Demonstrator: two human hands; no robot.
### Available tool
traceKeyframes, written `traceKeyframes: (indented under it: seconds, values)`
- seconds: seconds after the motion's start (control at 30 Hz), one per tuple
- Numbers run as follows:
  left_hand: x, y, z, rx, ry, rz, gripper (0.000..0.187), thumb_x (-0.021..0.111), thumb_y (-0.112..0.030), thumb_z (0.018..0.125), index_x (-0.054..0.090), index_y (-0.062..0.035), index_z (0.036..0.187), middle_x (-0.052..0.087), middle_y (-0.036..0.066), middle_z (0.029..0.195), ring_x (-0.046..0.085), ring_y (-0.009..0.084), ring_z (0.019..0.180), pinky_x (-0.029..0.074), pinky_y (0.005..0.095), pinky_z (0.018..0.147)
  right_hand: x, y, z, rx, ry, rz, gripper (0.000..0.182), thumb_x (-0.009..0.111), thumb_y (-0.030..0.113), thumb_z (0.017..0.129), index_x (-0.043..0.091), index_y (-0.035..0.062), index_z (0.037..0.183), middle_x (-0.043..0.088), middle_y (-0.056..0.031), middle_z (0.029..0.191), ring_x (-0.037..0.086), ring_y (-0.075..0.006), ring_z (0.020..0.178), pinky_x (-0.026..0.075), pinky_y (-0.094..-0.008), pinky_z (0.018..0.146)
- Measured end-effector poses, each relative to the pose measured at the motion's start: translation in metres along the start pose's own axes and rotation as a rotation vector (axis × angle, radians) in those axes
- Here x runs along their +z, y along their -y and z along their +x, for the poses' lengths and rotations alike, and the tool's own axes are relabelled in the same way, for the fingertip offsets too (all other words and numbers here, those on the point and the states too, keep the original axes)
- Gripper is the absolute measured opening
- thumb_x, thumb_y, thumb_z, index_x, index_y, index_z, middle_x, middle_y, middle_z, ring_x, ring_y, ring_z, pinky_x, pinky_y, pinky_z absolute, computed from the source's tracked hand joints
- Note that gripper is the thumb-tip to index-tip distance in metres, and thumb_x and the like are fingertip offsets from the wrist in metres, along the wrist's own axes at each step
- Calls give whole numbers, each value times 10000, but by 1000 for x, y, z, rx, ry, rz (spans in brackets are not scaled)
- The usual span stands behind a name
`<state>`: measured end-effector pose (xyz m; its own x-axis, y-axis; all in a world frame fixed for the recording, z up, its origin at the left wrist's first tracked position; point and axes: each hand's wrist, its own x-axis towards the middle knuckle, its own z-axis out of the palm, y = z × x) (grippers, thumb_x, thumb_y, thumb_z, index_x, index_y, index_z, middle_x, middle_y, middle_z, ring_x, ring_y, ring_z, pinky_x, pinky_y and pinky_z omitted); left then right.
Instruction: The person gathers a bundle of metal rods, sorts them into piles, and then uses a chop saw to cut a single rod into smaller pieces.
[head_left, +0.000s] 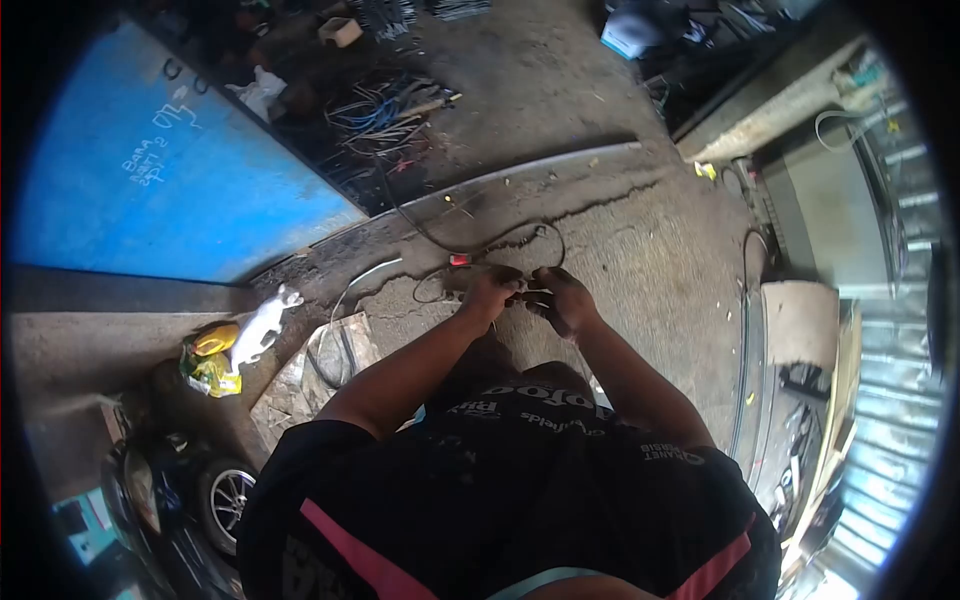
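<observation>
Head cam, fisheye view, dark vignette all round. Person stood over cracked concrete floor (pixel 620 250), both arms out in front at about waist ht. Left hand (pixel 490 293) and right hand (pixel 565 300) were close together, nearly touching, fingers of both curled in on a thin black wire (pixel 520 232); small pale strands showed betw. the fingertips, too small to say what. Left pinched the wire end; right likewise closed on it, exact grip not resolvable. Wire looped up and away from hands in an arc, then ran off toward upper left across the floor; a small red piece (pixel 459 259) sat on it just left of the left hand. A second, pale cable (pixel 350 290) curved along floor to the left, apart from hands. Open floor lay ahead and to right of hands, bounded at far side by a raised concrete edge (pixel 540 170) running diag. Left of that: blue sheet-metal panel (pixel 150 170) w/ chalk marks, its lower edge meeting the floor. Tangle of cables (pixel 385 115) beyond the edge, well apart. Lower left: flat stone slab (pixel 300 385), white rag-like object (pixel 262 325), yellow packet (pixel 210 365), wheel (pixel 225 495). Right side: corrugated metal (pixel 890 420), a hose (pixel 745 330) along it.
</observation>
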<state>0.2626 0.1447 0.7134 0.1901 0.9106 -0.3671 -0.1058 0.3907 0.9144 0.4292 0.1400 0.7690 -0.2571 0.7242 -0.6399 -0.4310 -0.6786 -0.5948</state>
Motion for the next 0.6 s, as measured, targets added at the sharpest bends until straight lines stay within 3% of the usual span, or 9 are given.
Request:
traceKeyframes:
  seconds: [0.13, 0.23, 0.3, 0.47, 0.6]
  values:
    - [-27, -23, 32, -54, 10, 61, 250, 596, -198, 874, 584, -22, 1050, 605, 50, 873, 561, 129, 750, 454, 274, 699, 30, 48, 29, -19, 26, -77, 249, 558, 166, 906, 498, 46, 1116, 566, -92, 988, 589, -226, 864, 478, -356, 762]
    - [-32, -52, 40, -89, -67, -38, 287, 599, -231, 876, 578, -28, 1077, 608, 43, 873, 565, 127, 745, 451, 270, 673, 26, 66, 61, -14, 94, -135, 301, 554, 173, 904, 493, 24, 1158, 580, -113, 1002, 610, -233, 879, 478, -350, 769]
    - [-30, -61, 47, -116, -211, 64, 306, 589, -265, 887, 572, -25, 1077, 607, 43, 876, 573, 132, 744, 456, 268, 658, 21, 77, 79, 32, 143, -170, 293, 560, 164, 897, 503, 35, 1154, 581, -104, 1009, 609, -236, 886, 480, -344, 773]
    - [-1, -76, 94, -96, -425, -113, 311, 580, -252, 884, 569, -9, 1079, 609, 62, 892, 578, 146, 742, 465, 273, 656, 14, 120, 127, 162, 228, -123, 276, 571, 151, 881, 523, 32, 1126, 583, -98, 1034, 605, -256, 933, 489, -368, 814]
    - [34, -83, 148, 52, -538, -253, 336, 584, -272, 890, 570, 15, 1065, 609, 85, 904, 578, 157, 764, 469, 286, 668, -5, 175, 167, 118, 449, -317, 289, 567, 182, 883, 518, 33, 1125, 582, -122, 1015, 601, -264, 948, 485, -364, 823]
